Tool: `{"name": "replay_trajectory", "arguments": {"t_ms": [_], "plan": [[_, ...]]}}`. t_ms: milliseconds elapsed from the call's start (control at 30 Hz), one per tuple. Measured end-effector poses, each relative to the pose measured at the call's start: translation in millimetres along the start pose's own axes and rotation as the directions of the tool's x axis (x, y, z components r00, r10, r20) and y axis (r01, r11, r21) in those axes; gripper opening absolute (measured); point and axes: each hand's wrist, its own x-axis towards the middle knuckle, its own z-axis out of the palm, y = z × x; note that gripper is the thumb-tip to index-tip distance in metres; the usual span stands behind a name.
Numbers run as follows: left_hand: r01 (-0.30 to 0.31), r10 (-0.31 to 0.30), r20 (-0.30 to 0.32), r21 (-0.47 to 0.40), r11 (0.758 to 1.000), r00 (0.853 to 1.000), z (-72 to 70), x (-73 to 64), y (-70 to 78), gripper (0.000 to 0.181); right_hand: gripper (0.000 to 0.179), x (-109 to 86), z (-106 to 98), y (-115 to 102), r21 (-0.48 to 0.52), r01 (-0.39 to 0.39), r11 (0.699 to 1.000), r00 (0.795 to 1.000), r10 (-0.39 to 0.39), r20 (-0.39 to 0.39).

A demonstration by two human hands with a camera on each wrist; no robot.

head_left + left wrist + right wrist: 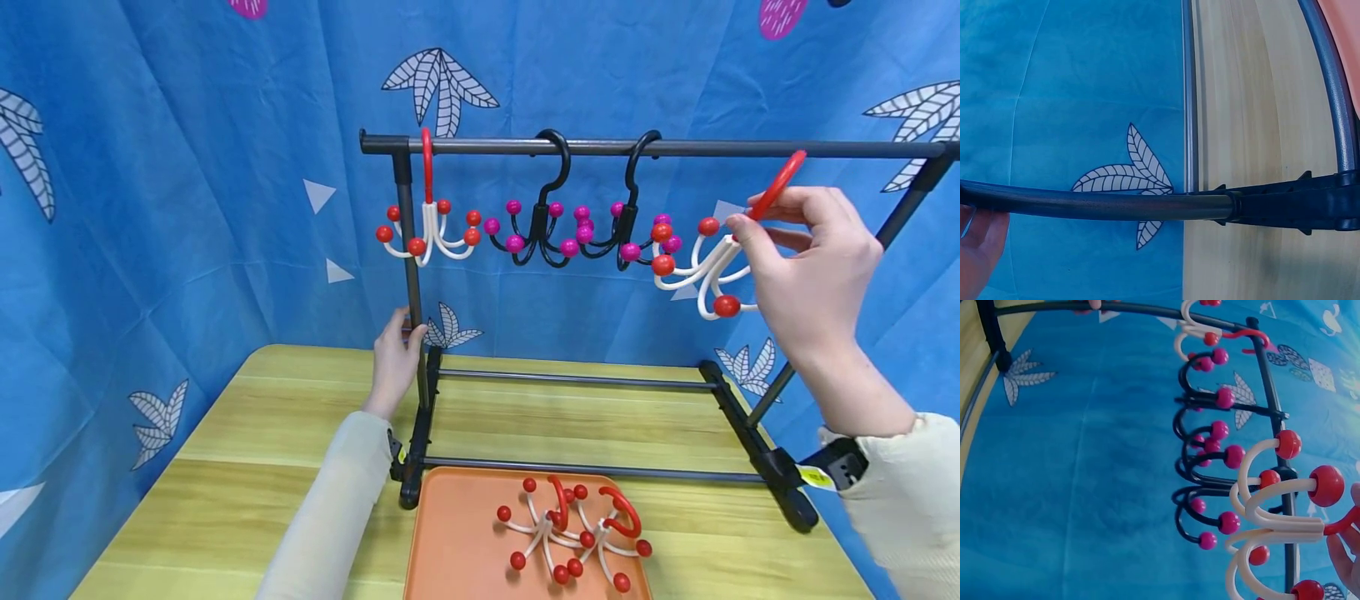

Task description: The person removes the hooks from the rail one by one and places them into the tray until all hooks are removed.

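Note:
My right hand [821, 250] pinches a white multi-prong hanger [716, 265] by its red hook. The hook's tip overlaps the top bar of a black rack [480, 147] in the head view, and the prongs hang tilted, tipped with red balls. Lower on the left, my left hand [395, 358] holds the rack's left post [1097, 201], thumb in front and fingers behind. On the bar hang a white hanger with a red hook [428, 175] at the left end and two black hangers with magenta balls [540, 225] [1210, 486] near the middle.
An orange tray [457, 533] on the wooden table [247, 467] holds two more white hangers with red hooks [546, 527] [603, 533]. The rack's black feet [420, 442] and two low crossbars [577, 379] stand behind and beside the tray. A blue patterned cloth [225, 167] hangs behind.

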Motion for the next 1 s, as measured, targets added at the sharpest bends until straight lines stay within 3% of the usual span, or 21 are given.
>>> {"name": "replay_trajectory", "arguments": {"t_ms": [333,533,800,1000], "plan": [[0.001,-0.001,0.0,0.007,1.0,1.0,0.1,-0.3,-0.4,0.033,0.029,-32.9,9.0,4.9,0.1,-0.004,0.995,0.998,-0.002,0.058],[-0.003,0.003,-0.003,0.0,1.0,1.0,-0.5,0.3,0.6,0.028,0.026,-53.5,17.8,2.8,0.158,0.056,0.986,0.994,-0.07,0.088],[0.004,-0.004,0.001,-0.015,1.0,1.0,-1.5,-0.6,2.2,0.029,0.022,-87.7,36.0,-5.8,0.254,0.112,0.961,0.972,-0.159,0.172],[0.014,-0.014,0.0,-0.006,1.0,1.0,-1.5,-1.9,2.9,0.03,0.018,-114.1,53.9,-9.0,0.306,0.114,0.945,0.945,-0.198,0.259]]}}
